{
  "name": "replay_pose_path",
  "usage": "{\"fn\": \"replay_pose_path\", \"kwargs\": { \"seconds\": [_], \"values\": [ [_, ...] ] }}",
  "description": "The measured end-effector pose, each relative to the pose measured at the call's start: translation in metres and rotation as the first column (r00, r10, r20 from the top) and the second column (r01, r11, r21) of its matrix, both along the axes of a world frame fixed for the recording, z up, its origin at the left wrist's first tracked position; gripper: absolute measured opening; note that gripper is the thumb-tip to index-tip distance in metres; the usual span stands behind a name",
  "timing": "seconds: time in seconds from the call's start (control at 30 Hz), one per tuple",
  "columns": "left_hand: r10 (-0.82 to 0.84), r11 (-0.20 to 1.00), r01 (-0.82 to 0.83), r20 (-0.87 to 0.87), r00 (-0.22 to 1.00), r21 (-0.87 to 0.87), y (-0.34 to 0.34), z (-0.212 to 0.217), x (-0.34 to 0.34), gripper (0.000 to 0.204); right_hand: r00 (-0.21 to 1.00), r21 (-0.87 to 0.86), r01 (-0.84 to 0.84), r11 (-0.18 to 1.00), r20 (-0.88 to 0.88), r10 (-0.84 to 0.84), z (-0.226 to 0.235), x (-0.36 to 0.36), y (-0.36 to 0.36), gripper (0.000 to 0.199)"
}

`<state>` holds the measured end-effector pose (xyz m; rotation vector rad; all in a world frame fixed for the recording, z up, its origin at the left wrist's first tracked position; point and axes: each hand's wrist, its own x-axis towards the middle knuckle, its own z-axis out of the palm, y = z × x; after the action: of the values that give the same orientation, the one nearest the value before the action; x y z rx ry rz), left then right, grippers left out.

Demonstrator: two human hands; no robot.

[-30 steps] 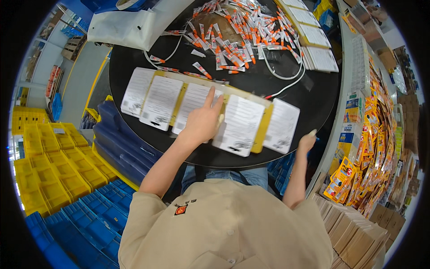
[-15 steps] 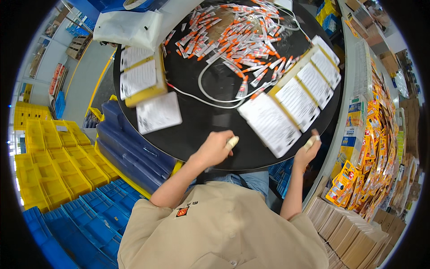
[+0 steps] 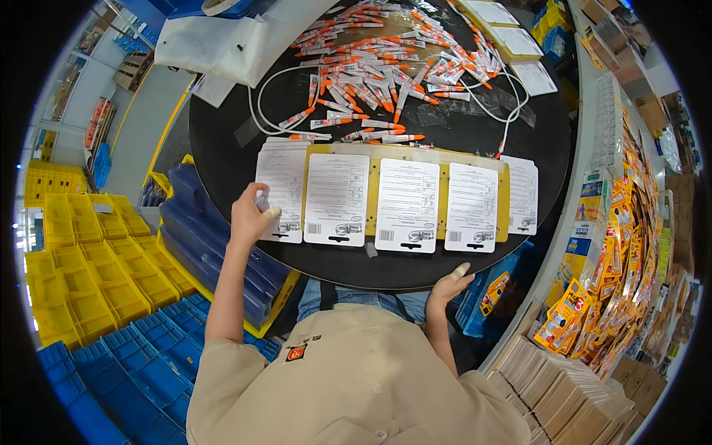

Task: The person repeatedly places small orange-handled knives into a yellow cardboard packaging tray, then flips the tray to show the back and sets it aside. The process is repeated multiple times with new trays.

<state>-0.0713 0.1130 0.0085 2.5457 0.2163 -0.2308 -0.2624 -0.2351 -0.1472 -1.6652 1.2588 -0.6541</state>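
Observation:
A yellow fixture (image 3: 408, 154) lies across the near part of a round black table. White printed cards (image 3: 406, 204) with hanging slots sit on it in a row. At its left end is a stack of the same cards (image 3: 284, 174). My left hand (image 3: 252, 215) is closed at the stack's lower left edge, thumb over the top card; the fingertips are partly hidden. A pale finger cover is on that thumb. Just off the table's front edge, my right hand (image 3: 449, 285) is open and holds nothing, fingers stretched right, with a pale cover on one digit.
Many orange-capped white tubes (image 3: 371, 89) lie heaped on the far table (image 3: 222, 148). A white cable (image 3: 261, 122) loops round them. Another fixture (image 3: 508, 41) with cards stands far right. Yellow bins (image 3: 111, 259) and blue bins (image 3: 141, 356) are at left, packaged goods (image 3: 578, 311) at right.
The tabletop has turned, bringing a card-loaded fixture in front of me. My left hand has moved left and up to the card stack. My right hand has shifted left and down.

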Motion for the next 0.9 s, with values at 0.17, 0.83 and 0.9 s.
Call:
{"fn": "replay_pose_path", "kwargs": {
  "seconds": [0.17, 0.83, 0.9],
  "values": [
    [-0.179, 0.981, 0.181, -0.031, 0.983, 0.068, 0.032, -0.001, 0.020, 0.042, 0.907, -0.584, -0.417, 0.696, -0.309, 0.285, 0.072, 0.021, -0.026, 0.064],
    [-0.314, 0.523, 0.550, 0.453, 0.834, -0.651, -0.115, 0.134, -0.015, 0.031, 0.194, -0.548, -0.823, 0.149, -0.025, 0.981, 0.125, 0.148, 0.088, 0.029],
    [-0.489, 0.427, 0.709, 0.516, 0.704, -0.562, -0.158, 0.126, -0.025, 0.033, 0.456, -0.166, -0.859, 0.484, 0.183, 0.871, 0.129, 0.166, 0.024, 0.018]
  ]
}}
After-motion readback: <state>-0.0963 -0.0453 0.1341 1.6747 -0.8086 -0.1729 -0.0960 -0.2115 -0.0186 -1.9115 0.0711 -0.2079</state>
